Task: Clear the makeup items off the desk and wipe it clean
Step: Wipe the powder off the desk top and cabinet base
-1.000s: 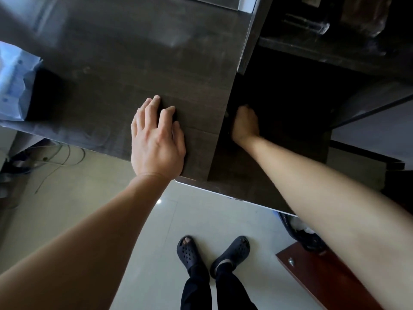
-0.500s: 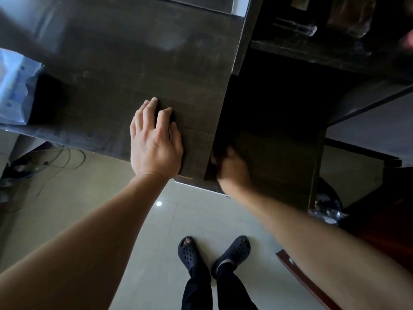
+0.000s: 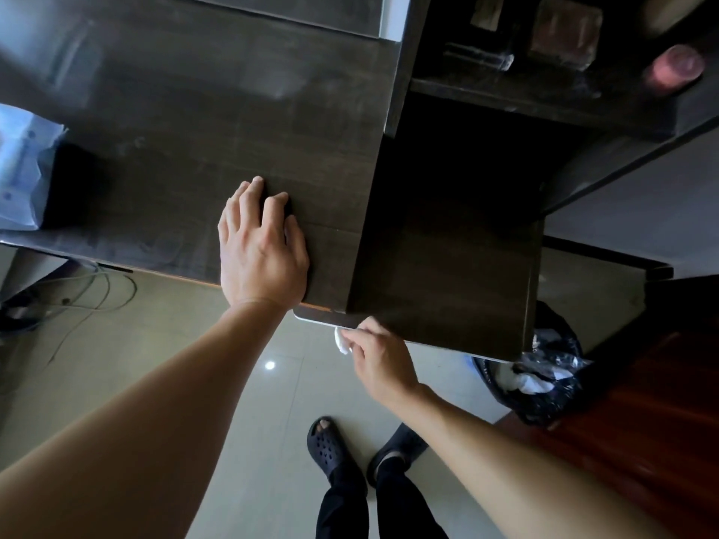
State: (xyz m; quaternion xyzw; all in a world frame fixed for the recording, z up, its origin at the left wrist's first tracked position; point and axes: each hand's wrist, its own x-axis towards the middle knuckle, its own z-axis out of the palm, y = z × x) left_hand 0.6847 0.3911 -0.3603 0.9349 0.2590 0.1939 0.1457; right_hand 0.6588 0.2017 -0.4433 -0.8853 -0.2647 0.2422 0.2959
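The dark wooden desk (image 3: 194, 122) fills the upper left, its top bare apart from a white plastic bag (image 3: 19, 169) at the left edge. My left hand (image 3: 260, 247) rests palm down on the desk near its front right corner, fingers relaxed. My right hand (image 3: 379, 355) is just off the front edge of the lower dark side surface (image 3: 447, 247), pinching a small crumpled white tissue (image 3: 342, 342). Blurred makeup items, one a pink-topped jar (image 3: 677, 66) and one a clear box (image 3: 564, 33), sit on the shelf at the upper right.
A bin lined with a black bag (image 3: 544, 379), holding white waste, stands on the floor under the side surface's right corner. Cables (image 3: 89, 293) lie on the tiled floor at left. A reddish wooden surface (image 3: 642, 422) is at the lower right. My feet in dark clogs (image 3: 330, 445) stand below.
My right hand has drawn back from deep on the side surface to its front edge and past it, now showing the white tissue. My left hand has stayed in place.
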